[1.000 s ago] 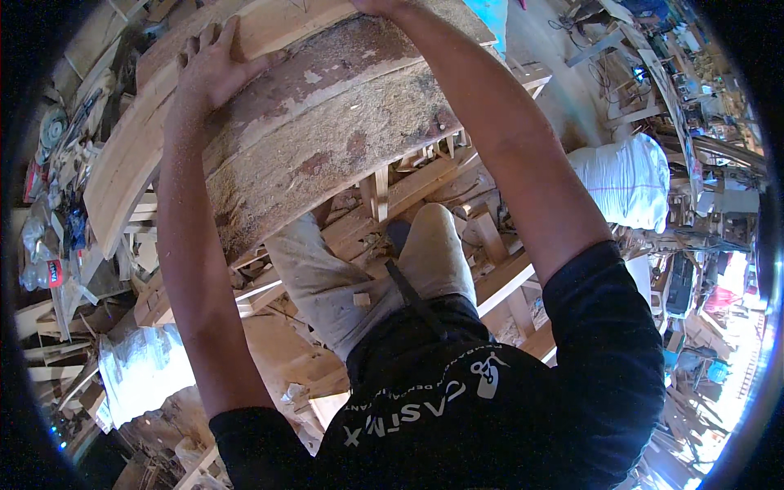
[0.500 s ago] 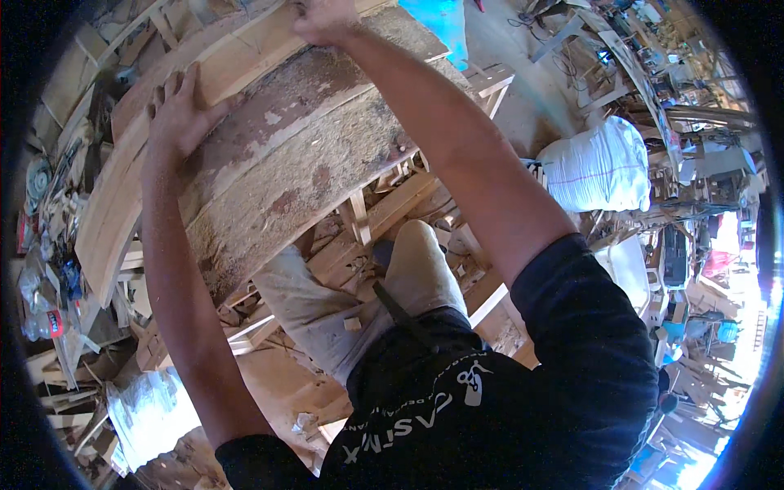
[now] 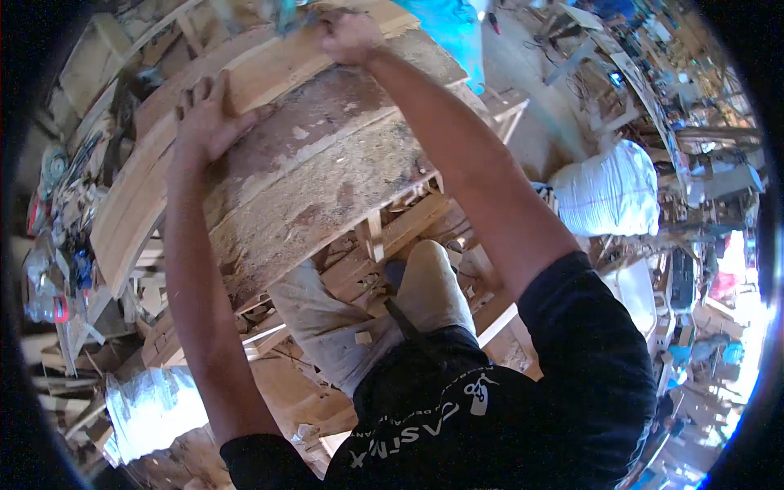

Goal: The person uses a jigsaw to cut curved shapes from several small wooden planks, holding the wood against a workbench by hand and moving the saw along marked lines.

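The bare left hand [image 3: 208,124] lies released, fingers spread, on the long, curved, pale wooden board [image 3: 273,69] along the far side of the worn brown wooden bench [image 3: 327,159]. The bare right hand [image 3: 353,39] looks curled near the board's farther stretch — whether it grasps anything, I cannot tell. Steady left-hand pressure probably serves best. The board looks smooth — the bench rough, flaking, sawdust-strewn.

A head-worn fisheye looks down over the nearby workbench [image 3: 320,173].
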Demonstrator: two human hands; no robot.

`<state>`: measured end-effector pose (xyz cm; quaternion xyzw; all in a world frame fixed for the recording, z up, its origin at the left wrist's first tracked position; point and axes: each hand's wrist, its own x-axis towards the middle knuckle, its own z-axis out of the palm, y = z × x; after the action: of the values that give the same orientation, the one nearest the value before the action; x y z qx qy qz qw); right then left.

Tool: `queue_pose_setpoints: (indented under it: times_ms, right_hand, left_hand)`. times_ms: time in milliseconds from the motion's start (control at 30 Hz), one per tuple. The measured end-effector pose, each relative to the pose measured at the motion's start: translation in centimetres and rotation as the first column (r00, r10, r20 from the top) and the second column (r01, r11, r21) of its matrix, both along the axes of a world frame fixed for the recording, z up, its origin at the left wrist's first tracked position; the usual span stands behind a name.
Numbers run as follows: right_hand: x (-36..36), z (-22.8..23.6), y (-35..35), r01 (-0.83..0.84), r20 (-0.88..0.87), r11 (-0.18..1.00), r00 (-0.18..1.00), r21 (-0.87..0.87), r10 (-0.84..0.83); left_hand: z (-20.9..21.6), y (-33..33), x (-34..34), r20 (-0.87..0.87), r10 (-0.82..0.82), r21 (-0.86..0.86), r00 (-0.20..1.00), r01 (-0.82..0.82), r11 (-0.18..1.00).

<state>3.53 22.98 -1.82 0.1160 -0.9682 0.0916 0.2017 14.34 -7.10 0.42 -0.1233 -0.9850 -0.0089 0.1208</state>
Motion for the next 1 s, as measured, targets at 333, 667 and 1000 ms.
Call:
queue_pose_setpoints:
  times_ms: [333,667,1000]
  right_hand:
    - [-0.9,-1.1,0.2,0.004,-0.115,1.0,0.993,-0.029,-0.007]
    - [-1.8,-1.9,1.0,-0.152,-0.34,0.987,0.932,-0.055,0.124]
    - [-2.5,-1.8,-0.7,-0.133,-0.261,0.986,0.96,-0.103,0.103]
  left_hand:
    - [0.3,-0.1,0.4,-0.009,0.024,0.016,1.0,-0.024,1.0]
    - [-0.4,0.0,-0.2,-0.053,0.028,-0.001,0.998,-0.028,1.0]
    - [0.1,-1.5,-0.2,0.031,-0.006,0.09,1.0,0.003,0.996]
